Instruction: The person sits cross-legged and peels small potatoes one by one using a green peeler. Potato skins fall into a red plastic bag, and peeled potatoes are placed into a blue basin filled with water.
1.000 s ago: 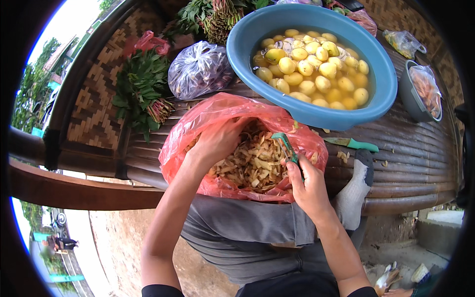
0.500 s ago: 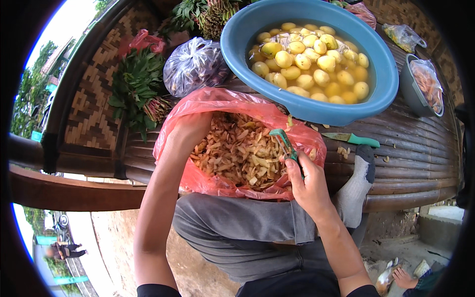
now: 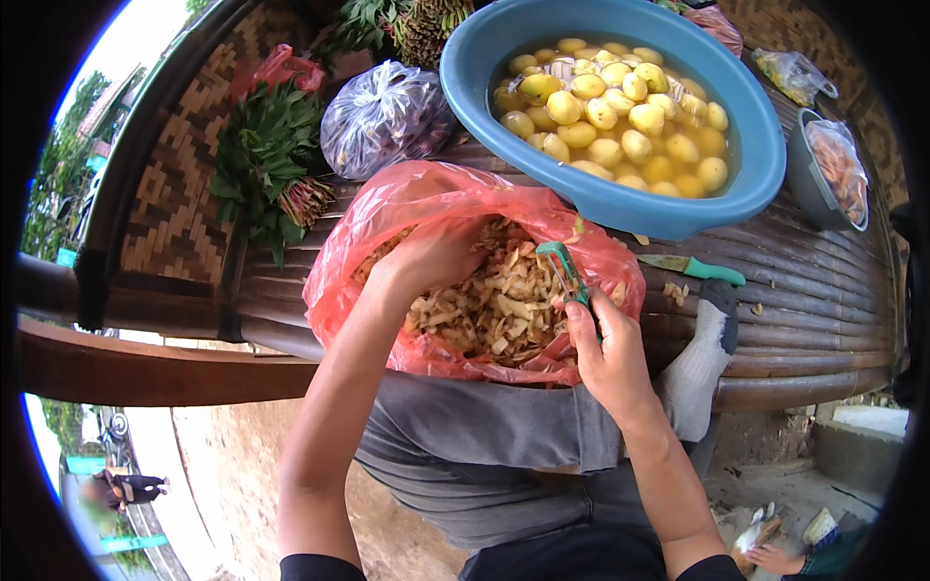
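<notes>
A red plastic bag (image 3: 373, 213) sits open in front of me, filled with potato peelings (image 3: 499, 315). My left hand (image 3: 436, 257) reaches into it, its fingers hidden among the peelings. At the bag's right side, my right hand (image 3: 610, 353) is closed around the green handle of a peeler (image 3: 560, 266), whose blade end points up and to the left over the peelings. Beyond the bag stands a blue basin (image 3: 620, 206) of cloudy water with many peeled potatoes (image 3: 636, 145).
On the bamboo bench (image 3: 814, 300) a green-handled knife (image 3: 690, 266) lies near my grey sock (image 3: 699, 358). A tied clear bag (image 3: 383, 126) and leafy greens (image 3: 266, 160) are at left. A grey bowl (image 3: 809, 179) stands at far right. Another person's hand (image 3: 775, 559) shows at lower right.
My left hand has moved right, from the bag's left side to the middle of the peelings. My right hand still holds the peeler, slightly lower.
</notes>
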Demonstrator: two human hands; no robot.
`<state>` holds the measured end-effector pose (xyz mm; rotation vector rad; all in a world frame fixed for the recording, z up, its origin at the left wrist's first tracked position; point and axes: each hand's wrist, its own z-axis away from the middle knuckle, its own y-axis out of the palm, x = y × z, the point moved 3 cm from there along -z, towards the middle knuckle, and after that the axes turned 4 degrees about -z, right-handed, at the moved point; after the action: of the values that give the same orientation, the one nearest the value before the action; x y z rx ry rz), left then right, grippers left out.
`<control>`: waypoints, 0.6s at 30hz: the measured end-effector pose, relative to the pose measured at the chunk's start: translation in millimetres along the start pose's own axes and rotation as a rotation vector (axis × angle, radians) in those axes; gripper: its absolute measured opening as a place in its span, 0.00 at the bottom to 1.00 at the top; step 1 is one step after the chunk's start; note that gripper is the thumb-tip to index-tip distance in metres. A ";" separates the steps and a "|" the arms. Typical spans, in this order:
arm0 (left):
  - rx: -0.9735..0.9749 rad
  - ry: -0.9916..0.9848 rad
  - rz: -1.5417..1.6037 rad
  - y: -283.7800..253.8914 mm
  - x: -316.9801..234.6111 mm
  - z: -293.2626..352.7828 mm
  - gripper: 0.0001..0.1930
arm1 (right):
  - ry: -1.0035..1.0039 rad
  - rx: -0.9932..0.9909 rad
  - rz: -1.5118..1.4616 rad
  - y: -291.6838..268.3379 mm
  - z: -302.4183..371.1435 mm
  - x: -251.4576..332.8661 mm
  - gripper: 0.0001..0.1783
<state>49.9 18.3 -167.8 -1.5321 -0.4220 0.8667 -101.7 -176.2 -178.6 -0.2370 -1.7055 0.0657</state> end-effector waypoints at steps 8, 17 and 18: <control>0.176 0.039 0.266 -2.4 -11.5 -12.8 0.38 | 0.062 0.008 0.012 -0.7 0.8 -1.0 0.12; 0.055 -0.041 -0.046 -6.9 -2.8 -9.5 0.23 | -0.266 -0.236 0.305 -21.6 3.8 17.8 0.11; 0.043 -0.043 -0.067 -9.7 1.5 -7.3 0.23 | -0.311 -0.253 0.425 -26.3 5.0 20.5 0.14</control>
<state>58.3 16.0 -159.3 -1.4548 -0.4801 0.8524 -112.4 -197.5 -154.6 -0.8117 -1.9458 0.2108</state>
